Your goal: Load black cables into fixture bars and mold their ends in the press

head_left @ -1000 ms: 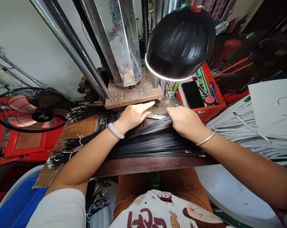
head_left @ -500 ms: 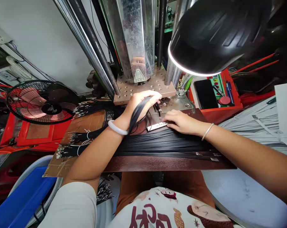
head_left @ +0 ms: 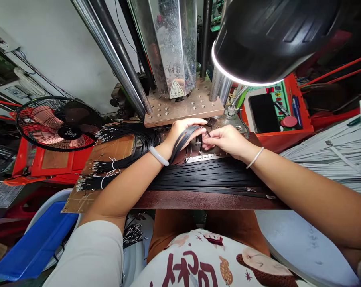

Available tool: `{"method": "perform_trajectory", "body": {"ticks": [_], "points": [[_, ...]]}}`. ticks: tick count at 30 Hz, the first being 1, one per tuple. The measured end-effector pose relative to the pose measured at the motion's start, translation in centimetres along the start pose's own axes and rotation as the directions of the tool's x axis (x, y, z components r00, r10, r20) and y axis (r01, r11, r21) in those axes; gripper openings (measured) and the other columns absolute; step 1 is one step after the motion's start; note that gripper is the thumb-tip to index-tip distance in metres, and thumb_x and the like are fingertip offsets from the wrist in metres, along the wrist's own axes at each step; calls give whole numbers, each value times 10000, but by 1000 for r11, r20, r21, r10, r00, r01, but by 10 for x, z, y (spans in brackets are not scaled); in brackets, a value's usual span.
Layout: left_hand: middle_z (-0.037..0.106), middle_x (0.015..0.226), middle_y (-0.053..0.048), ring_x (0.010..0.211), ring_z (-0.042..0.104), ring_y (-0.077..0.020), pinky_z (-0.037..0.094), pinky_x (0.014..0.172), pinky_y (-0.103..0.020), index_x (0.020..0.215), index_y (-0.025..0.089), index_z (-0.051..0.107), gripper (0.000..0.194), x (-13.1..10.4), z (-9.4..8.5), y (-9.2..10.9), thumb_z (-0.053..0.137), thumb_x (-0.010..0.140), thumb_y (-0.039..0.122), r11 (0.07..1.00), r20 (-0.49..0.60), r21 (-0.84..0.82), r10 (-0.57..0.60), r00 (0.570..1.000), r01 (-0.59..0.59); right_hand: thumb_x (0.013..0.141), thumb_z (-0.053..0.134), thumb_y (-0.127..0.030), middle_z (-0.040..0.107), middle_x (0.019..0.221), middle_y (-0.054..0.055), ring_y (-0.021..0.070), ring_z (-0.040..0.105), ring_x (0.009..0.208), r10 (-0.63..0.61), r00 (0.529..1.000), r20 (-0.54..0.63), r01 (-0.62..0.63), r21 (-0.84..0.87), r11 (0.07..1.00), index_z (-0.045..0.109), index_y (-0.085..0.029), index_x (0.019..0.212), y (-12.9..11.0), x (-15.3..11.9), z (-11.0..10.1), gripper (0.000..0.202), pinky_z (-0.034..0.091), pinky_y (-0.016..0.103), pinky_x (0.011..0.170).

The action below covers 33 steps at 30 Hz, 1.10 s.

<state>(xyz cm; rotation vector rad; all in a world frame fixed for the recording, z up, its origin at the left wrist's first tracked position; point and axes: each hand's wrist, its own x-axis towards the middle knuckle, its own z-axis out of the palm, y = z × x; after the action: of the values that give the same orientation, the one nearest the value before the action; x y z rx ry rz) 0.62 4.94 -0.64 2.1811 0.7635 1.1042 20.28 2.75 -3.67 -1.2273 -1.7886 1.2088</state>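
My left hand (head_left: 184,129) is closed around several flat black straps (head_left: 180,143), which loop over its wrist side and hang toward the table. Beside it, the fingers of my right hand (head_left: 226,141) pinch a dark strap end, mostly hidden by the fingertips. Both hands are close together in front of the press plate (head_left: 183,111). Below them lies a pale notched metal strip (head_left: 206,158). Nearer to me, a row of flat black straps (head_left: 204,175) lies across the brown table, some with metal tips at the right.
Bundles of black straps (head_left: 108,181) with metal ends lie on cardboard at the left. A black lamp (head_left: 270,40) hangs over the right side. A fan (head_left: 63,127) stands at left, and a red tray (head_left: 302,121) holds a phone and pens at right.
My right hand has lifted off the notched strip and moved up and left to my left hand, its fingers now pinching. My left hand keeps its straps.
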Motion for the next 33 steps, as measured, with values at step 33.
{"method": "perform_trajectory", "body": {"ticks": [33], "points": [[732, 942, -71, 862, 677, -164, 528, 815, -271, 930, 145, 716, 262, -46, 52, 14, 490, 843, 45, 964, 100, 253, 52, 994, -76, 899, 450, -142, 678, 866, 88, 221, 543, 842, -519, 836, 178, 465, -733, 497, 705, -173, 904, 18, -62, -8, 257, 395, 364, 733]]}}
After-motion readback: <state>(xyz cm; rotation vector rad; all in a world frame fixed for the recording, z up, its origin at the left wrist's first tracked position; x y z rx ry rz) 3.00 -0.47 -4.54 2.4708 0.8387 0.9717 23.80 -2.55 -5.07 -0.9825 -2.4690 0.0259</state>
